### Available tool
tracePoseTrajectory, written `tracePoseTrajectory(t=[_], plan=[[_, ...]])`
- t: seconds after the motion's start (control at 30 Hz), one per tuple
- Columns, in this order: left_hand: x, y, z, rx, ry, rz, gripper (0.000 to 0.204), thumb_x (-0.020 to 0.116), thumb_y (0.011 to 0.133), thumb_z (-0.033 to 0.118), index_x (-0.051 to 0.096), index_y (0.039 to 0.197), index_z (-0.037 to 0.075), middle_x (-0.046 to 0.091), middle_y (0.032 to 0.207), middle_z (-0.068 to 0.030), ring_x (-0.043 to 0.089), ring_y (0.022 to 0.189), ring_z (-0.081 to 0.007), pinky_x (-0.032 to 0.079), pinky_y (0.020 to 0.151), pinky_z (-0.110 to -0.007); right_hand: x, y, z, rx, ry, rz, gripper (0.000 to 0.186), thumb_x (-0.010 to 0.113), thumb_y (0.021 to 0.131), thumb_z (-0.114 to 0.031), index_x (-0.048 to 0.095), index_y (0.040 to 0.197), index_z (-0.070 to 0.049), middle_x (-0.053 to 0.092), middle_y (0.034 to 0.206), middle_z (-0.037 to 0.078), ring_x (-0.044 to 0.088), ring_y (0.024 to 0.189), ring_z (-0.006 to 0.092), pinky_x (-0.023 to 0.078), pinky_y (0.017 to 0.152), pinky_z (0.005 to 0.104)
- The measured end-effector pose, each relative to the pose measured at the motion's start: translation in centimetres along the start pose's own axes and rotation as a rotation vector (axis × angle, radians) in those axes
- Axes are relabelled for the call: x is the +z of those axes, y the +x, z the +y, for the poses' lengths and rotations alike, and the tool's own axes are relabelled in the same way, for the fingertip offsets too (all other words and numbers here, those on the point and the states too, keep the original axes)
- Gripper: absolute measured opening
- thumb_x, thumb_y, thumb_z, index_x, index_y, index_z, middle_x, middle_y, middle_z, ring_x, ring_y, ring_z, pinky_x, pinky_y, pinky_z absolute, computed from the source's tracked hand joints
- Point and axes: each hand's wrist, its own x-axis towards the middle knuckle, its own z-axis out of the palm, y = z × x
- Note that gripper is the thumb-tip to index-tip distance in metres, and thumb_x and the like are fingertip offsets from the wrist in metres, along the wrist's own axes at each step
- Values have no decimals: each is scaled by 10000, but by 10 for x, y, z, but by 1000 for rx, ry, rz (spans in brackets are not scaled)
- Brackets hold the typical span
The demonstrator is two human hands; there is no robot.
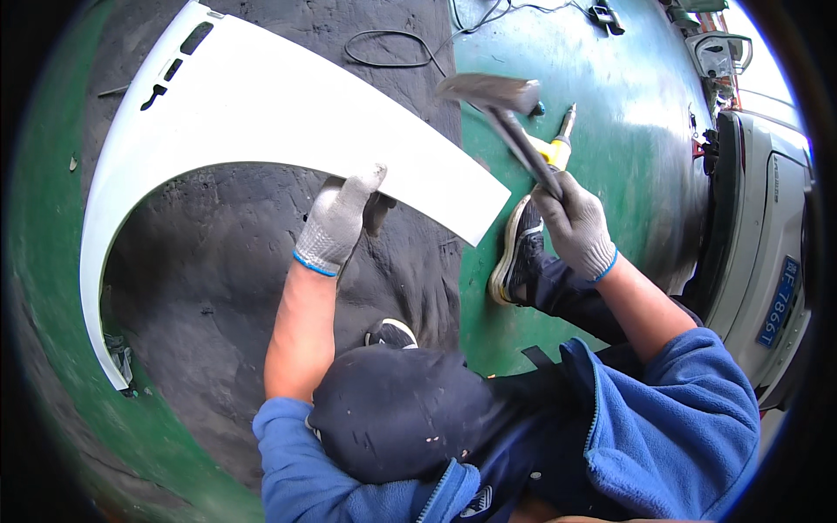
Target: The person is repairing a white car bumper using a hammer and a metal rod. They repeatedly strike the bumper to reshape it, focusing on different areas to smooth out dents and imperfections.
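A white car fender (261, 96) with a curved wheel-arch edge lies over a dark mat. My left hand (340, 213), in a pale knitted work glove, closes round the arch edge, its thumb on the upper face. The fingers are hidden beneath the panel, where a dark grey piece (377, 213) shows beside the hand; I cannot tell what it is. My right hand (575, 222), gloved the same way, is wrapped round the handle of a hammer (490, 91). The hammer's metal head, slightly blurred, is held up near the fender's right end, apart from it.
A yellow power tool (554, 150) with a metal tip lies on the green floor (628, 105) beyond my shoe (519, 244). A black cable (392, 65) loops across the dark mat (218, 235). At the right stands a silver car (767, 235).
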Motion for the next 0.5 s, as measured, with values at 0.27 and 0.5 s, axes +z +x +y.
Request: tracePoseTrajectory(t=[0.27, 0.5], plan=[[1, -1, -4, -22, -54, 31, 406, 702, 1094, 435, 758, 1043, 36, 680, 768, -29, 611, 626, -118, 459, 577, -287, 2, -1, 2, 31, 16, -70, 335, 708, 1117, -367, 661, 1126, -35, 691, 856, 254, 716, 814, 462, 564, 746, 514], [-2, 4, -5, 44, -49, 42, 395, 697, 1093, 430, 765, 1024, 46, 681, 778, -37, 613, 663, -122, 471, 616, -300, 1, 2, 3, 47, 19, -82, 310, 706, 1118, -348, 673, 1112, -40, 678, 822, 222, 713, 760, 400, 561, 722, 486]])
